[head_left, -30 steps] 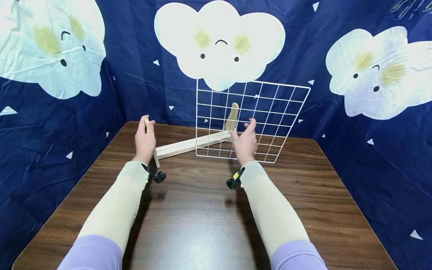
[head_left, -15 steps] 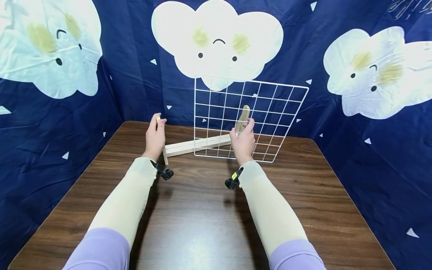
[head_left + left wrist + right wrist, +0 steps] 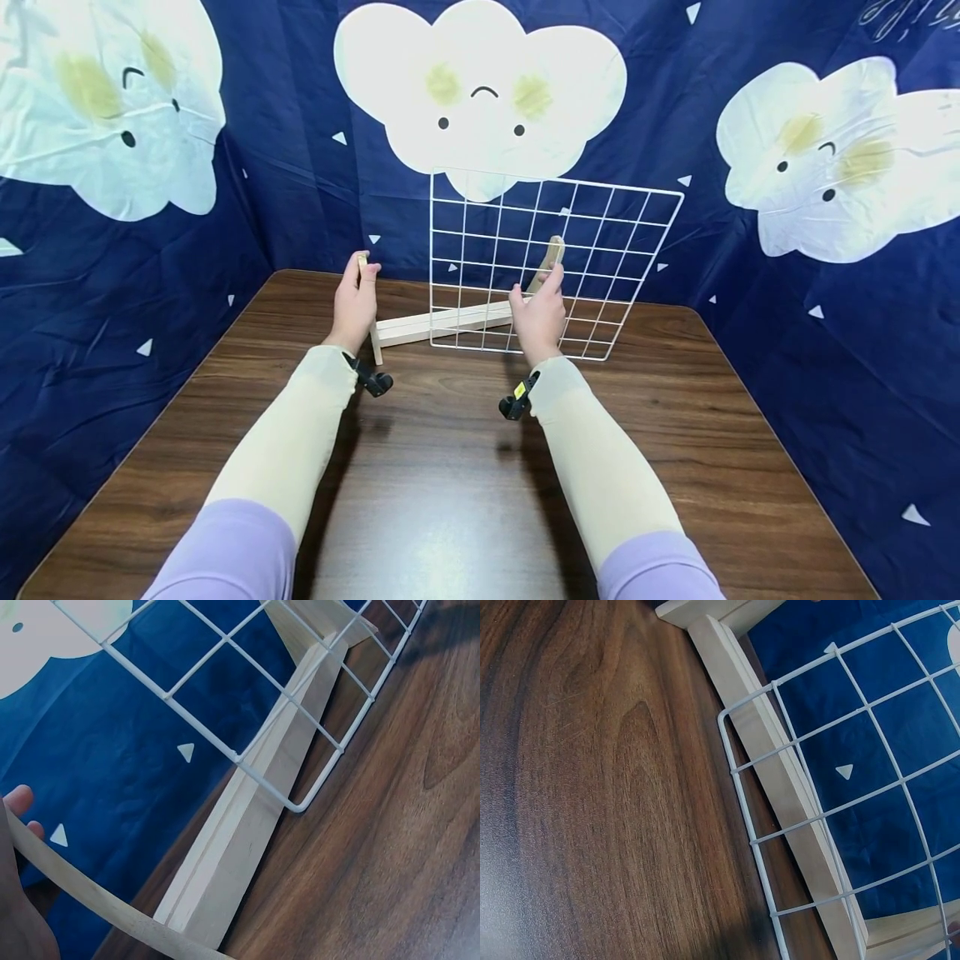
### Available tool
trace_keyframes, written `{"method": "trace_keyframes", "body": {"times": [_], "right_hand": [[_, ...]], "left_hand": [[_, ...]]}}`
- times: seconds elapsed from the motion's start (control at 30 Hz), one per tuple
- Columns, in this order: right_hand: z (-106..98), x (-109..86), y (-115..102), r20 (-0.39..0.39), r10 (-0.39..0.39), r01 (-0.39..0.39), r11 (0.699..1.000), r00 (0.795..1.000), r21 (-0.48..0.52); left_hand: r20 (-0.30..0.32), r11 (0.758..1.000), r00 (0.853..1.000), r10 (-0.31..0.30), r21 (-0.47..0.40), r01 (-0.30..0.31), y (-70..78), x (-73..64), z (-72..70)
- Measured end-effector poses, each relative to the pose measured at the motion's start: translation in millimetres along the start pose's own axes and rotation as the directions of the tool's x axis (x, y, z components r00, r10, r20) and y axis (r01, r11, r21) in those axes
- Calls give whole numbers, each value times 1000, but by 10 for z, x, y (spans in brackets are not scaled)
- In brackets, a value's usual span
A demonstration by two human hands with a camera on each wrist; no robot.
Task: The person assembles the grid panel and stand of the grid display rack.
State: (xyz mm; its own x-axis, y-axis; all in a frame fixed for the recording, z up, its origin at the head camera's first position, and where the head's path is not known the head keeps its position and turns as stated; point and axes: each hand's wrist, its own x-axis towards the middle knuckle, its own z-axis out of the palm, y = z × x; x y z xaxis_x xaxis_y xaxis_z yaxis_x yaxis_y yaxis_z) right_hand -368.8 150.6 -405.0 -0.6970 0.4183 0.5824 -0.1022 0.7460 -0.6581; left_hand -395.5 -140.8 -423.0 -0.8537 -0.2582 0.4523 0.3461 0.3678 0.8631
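Note:
My left hand grips the left end piece of a pale wooden stand, a long grooved bar with an upright at each end. In the left wrist view that curved end piece runs past the palm. The stand's far right upright shows behind a white wire grid panel. My right hand holds this panel upright by its wires, thumb in front. A fingertip shows behind the wires in the right wrist view. The panel's lower edge overlaps the bar, in front of it.
The stand sits toward the back of a dark wood-grain table. Blue cloth with white clouds hangs close around the back and both sides. A small black camera sits on each wrist.
My left hand has slid the stand to the right, and its far upright has shifted right behind the panel. The right hand and the grid panel have stayed almost still.

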Motion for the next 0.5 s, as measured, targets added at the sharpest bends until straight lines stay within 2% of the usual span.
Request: {"method": "trace_keyframes", "body": {"times": [0.2,0.5], "right_hand": [[3,-3,7,-5,8,-8,1000,1000,3],[2,5,-9,-18,3,-3,1000,1000,-5]], "left_hand": [[25,1000,999,-25,-11,25,23,-1,62],[54,1000,999,3,-28,-1,36,-10,113]]}}
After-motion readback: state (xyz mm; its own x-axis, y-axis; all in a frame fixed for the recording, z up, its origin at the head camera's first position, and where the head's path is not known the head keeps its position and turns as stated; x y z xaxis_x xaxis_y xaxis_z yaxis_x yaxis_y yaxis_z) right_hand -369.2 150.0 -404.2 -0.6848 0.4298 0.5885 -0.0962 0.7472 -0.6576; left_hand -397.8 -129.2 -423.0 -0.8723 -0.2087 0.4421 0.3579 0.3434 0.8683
